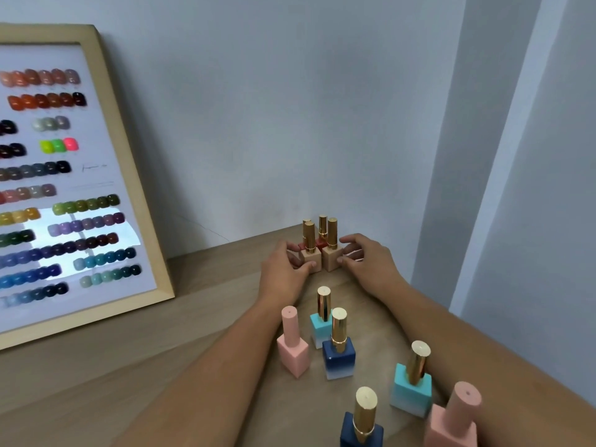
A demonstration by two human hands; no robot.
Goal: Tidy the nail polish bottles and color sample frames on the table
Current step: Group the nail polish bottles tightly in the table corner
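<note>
Four gold-capped nail polish bottles stand bunched by the wall: a left beige bottle [312, 260], a right beige bottle [332, 259], and two red bottles [321, 242] behind them. My left hand [283, 269] cups the bunch from the left, thumb on the left beige bottle. From the other side, my right hand [367, 259] has its thumb against the right beige bottle and its fingers curled. A large wooden color sample frame [135, 188] leans on the wall at the left.
Between my forearms stand a pink bottle [292, 346], a light blue bottle [319, 327] and a dark blue bottle [338, 356]. Nearer me are another light blue bottle [411, 387], dark blue bottle [361, 427] and pink bottle [451, 424]. The wooden table [161, 350] meets the wall corner.
</note>
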